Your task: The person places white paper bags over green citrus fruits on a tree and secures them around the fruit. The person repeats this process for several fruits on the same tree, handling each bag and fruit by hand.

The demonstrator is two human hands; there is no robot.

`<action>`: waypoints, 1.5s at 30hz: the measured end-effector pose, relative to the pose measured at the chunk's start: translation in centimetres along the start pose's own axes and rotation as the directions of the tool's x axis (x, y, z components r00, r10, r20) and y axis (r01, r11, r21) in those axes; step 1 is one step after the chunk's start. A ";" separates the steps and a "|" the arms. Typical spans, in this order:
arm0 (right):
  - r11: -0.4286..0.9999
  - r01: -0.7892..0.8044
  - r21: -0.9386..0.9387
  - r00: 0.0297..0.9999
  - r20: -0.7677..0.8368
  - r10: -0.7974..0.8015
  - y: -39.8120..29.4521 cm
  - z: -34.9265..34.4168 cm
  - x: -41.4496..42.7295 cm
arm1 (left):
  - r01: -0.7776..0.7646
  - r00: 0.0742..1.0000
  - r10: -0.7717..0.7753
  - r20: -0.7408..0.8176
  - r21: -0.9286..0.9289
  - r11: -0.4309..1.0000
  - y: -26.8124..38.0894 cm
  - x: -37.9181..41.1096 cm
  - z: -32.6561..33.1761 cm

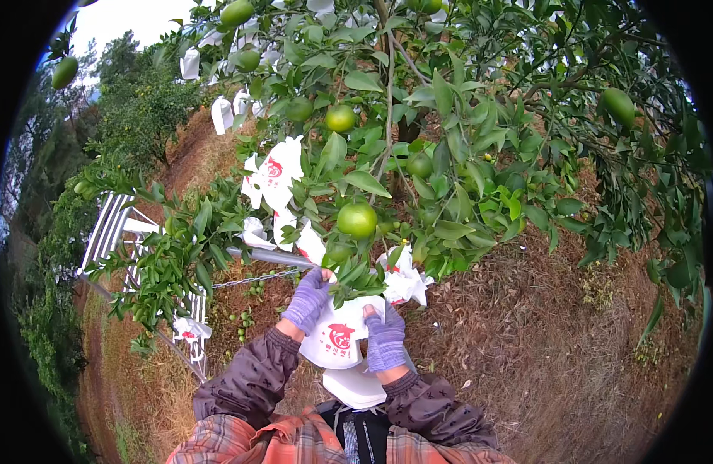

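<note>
A white paper fruit bag point(327, 346) with red print hangs between my two gloved hands, in front of the citrus tree. My left hand point(308, 301), in a purple knit fingerless glove, grips the bag's upper left side. Its fingertips are partly hidden by leaves. On the other side, the thumb of my right hand point(385, 337) presses on the bag's upper right edge. A leafy twig tip point(359, 278) droops over the bag's mouth; whether a fruit is inside is hidden. Below, a stack of white paper bags point(356, 387) sits at my waist. A green citrus fruit point(356, 220) hangs just above my hands.
Bagged fruits point(278, 174) cluster to the upper left, and another crumpled white bag point(406, 281) hangs right of my hands. A white metal ladder point(104, 229) with a chain point(258, 278) stands at left. Fallen green fruits point(241, 322) lie on dry grass point(536, 348).
</note>
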State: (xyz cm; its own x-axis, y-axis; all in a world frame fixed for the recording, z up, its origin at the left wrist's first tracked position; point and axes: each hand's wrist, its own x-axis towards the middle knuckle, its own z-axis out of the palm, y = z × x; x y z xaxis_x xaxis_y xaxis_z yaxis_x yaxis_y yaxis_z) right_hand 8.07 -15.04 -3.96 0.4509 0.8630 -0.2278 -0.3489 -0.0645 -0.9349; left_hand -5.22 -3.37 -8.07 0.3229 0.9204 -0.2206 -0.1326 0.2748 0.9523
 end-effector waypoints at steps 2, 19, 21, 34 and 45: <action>0.979 0.156 -0.133 0.987 0.057 -0.150 -0.6 -0.1 -0.9 | -0.132 0.978 0.136 -0.158 0.035 0.991 4.2 -4.8 1.6; 0.595 0.736 -0.324 0.672 0.242 -0.700 -4.4 -0.1 -3.0 | 0.416 0.877 -0.203 0.435 -0.479 0.773 6.0 0.5 2.8; 0.447 0.794 -0.412 0.584 0.313 -0.749 -5.6 -0.2 -3.7 | -0.302 0.834 0.153 0.530 0.206 0.931 8.4 -2.5 2.3; 0.450 0.790 -0.417 0.613 0.518 -0.596 -4.7 2.1 -1.8 | 0.221 0.924 -0.041 0.381 -0.442 0.870 9.6 -8.4 -0.3; 0.260 0.869 -0.420 0.492 0.692 -0.527 -6.1 2.1 -0.2 | 0.186 0.974 -0.222 0.047 -0.726 0.661 5.8 -7.7 1.6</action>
State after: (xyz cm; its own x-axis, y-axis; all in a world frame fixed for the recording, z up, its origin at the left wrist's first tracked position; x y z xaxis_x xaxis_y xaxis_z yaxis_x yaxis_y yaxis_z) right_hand 8.38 -13.73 2.39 -0.1627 0.8059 0.5692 0.6467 0.5228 -0.5553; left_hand -6.96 -9.36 -0.50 0.3883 0.8221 -0.4163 -0.7084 0.5552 0.4357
